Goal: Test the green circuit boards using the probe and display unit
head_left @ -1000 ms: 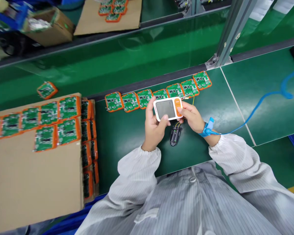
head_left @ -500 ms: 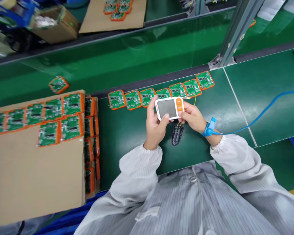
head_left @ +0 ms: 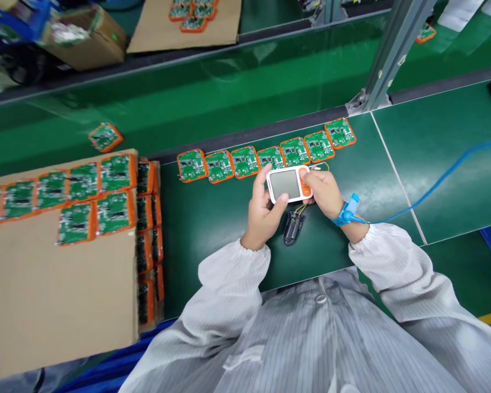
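Observation:
Between my two hands is a white handheld device point(head_left: 285, 185) with a grey blank screen and orange buttons, face up. My left hand point(head_left: 265, 207) grips its left end, thumb along the lower edge. My right hand point(head_left: 324, 191) holds the right end, its thumb on the upper orange button; the fingers underneath are hidden. A blue wrist strap point(head_left: 347, 212) circles my right wrist. Below the device, a black battery holder point(head_left: 294, 228) lies on the green bench, with yellow wires running up behind the device. More thin wires show above my right hand.
Behind my hands runs a row of green circuit boards in orange frames point(head_left: 244, 162). To the left, a cardboard sheet point(head_left: 57, 295) carries more boards on stacked layers. A blue cord point(head_left: 445, 183) stretches right from the strap. A metal post point(head_left: 399, 54) stands at the back.
My right thumb has moved from the lower orange button to the upper one. The device has shifted slightly right and tilted a little; both hands still hold it.

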The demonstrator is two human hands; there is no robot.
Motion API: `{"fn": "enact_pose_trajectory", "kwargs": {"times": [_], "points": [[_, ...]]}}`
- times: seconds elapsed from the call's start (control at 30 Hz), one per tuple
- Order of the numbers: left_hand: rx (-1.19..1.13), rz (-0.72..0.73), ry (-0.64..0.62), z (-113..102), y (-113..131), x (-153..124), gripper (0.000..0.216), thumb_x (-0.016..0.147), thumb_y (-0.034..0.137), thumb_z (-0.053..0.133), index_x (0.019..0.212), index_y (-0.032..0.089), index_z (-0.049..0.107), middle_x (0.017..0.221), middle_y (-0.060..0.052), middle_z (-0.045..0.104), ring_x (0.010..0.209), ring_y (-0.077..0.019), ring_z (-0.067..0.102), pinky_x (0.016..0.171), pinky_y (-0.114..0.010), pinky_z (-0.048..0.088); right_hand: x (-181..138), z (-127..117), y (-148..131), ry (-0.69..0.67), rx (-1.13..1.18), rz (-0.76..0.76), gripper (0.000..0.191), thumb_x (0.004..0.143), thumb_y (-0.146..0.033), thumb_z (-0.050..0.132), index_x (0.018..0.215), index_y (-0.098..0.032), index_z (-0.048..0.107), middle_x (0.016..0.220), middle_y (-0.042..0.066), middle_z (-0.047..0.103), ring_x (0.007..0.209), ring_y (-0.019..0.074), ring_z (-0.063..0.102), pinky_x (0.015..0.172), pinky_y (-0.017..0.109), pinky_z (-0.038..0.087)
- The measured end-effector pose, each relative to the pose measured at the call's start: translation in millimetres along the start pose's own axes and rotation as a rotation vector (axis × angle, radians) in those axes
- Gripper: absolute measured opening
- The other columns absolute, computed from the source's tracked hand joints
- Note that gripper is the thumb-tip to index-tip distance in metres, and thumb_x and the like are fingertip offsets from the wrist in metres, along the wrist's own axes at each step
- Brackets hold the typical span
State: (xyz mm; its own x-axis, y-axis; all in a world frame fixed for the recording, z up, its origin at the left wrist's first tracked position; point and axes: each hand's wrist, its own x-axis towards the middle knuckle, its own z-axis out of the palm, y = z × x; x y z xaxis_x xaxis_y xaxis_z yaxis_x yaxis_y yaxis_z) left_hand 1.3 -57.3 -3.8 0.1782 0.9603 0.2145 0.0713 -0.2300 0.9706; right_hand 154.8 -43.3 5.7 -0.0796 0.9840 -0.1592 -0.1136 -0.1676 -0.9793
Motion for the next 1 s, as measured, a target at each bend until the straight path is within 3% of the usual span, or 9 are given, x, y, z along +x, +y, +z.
{"fn": "enact_pose_trajectory", "kwargs": {"times": [0.17,0.27,0.37,0.43,0.57,0.7,0.8,0.9,1.0], "points": [[-0.165,-0.131,0.117,4.6,10.9,1.8,0.067,0.074,0.039,0.072,0.133,0.025,0.044,0.118,-0.009,0.058,0.101,-0.0219,0.062,0.083,-0.028,0.050,-0.7,-9.3,-0.9,0.173,-0.262,-0.262,0.052,0.093,-0.056,0.034,0.062,-0.019,0.052,0.056,0.000,0.047,0.056,0.0128,0.049,0.055,0.026,0.042],[-0.282,-0.192,0.157,2.5,11.1,5.6,0.067,0.071,0.034,0.074,0.131,0.027,0.046,0.109,-0.007,0.061,0.091,-0.0200,0.064,0.073,-0.026,0.052,1.4,-17.3,-6.0,0.304,-0.555,-0.461,0.043,0.097,-0.047,0.030,0.086,-0.019,0.060,0.082,0.006,0.057,0.085,0.0195,0.055,0.078,0.033,0.044],[-0.393,-0.251,0.150,-2.2,8.5,10.0,0.062,0.069,0.027,0.072,0.127,0.028,0.050,0.103,-0.005,0.062,0.078,-0.0161,0.063,0.059,-0.021,0.050,8.0,-22.1,-4.7,0.273,-0.840,-0.527,0.035,0.096,-0.044,0.036,0.103,-0.020,0.060,0.101,0.010,0.056,0.105,0.0250,0.048,0.090,0.039,0.038],[-0.479,-0.293,0.145,-5.1,7.7,13.2,0.056,0.068,0.023,0.070,0.122,0.028,0.054,0.101,-0.004,0.062,0.071,-0.0137,0.062,0.052,-0.020,0.048,12.3,-22.9,-0.7,0.170,-0.911,-0.536,0.034,0.096,-0.043,0.037,0.100,-0.020,0.062,0.097,0.010,0.056,0.100,0.0243,0.049,0.088,0.038,0.038],[-0.654,-0.415,0.161,-8.9,11.0,19.7,0.040,0.072,0.022,0.063,0.112,0.023,0.059,0.093,-0.002,0.062,0.055,-0.0085,0.055,0.045,-0.021,0.043,14.6,-22.6,2.9,0.049,-0.812,-0.551,0.039,0.098,-0.041,0.031,0.089,-0.018,0.062,0.082,0.007,0.057,0.080,0.0187,0.052,0.076,0.031,0.041],[-0.844,-0.566,0.183,-11.9,16.3,24.2,0.030,0.082,0.022,0.056,0.112,0.023,0.058,0.069,0.003,0.055,0.044,-0.0049,0.043,0.044,-0.018,0.038,12.5,-22.2,-1.4,0.093,-0.674,-0.560,0.038,0.098,-0.042,0.031,0.094,-0.019,0.061,0.085,0.006,0.060,0.082,0.0176,0.055,0.078,0.029,0.043],[-0.984,-0.649,0.126,-11.3,17.9,23.7,0.028,0.085,0.019,0.052,0.113,0.019,0.058,0.059,0.004,0.047,0.044,-0.0049,0.041,0.044,-0.016,0.035,11.6,-20.4,-1.4,0.105,-0.663,-0.579,0.032,0.094,-0.044,0.043,0.100,-0.019,0.061,0.092,0.007,0.062,0.085,0.0184,0.055,0.079,0.030,0.044],[-1.023,-0.705,0.086,-6.4,21.6,17.2,0.019,0.086,0.016,0.051,0.102,0.015,0.062,0.061,0.002,0.051,0.047,-0.0049,0.042,0.046,-0.016,0.037,10.1,-18.1,2.0,0.115,-0.718,-0.556,0.026,0.091,-0.039,0.049,0.091,-0.018,0.064,0.081,0.006,0.062,0.078,0.0185,0.055,0.074,0.030,0.045],[-0.956,-0.701,0.135,-5.9,34.8,3.7,0.010,0.084,0.017,0.058,0.091,0.015,0.064,0.073,-0.002,0.060,0.056,-0.0062,0.049,0.052,-0.018,0.042,8.2,-17.5,5.3,0.119,-0.725,-0.567,0.024,0.091,-0.030,0.046,0.090,-0.018,0.067,0.080,0.006,0.062,0.075,0.0182,0.056,0.072,0.029,0.045]]}}
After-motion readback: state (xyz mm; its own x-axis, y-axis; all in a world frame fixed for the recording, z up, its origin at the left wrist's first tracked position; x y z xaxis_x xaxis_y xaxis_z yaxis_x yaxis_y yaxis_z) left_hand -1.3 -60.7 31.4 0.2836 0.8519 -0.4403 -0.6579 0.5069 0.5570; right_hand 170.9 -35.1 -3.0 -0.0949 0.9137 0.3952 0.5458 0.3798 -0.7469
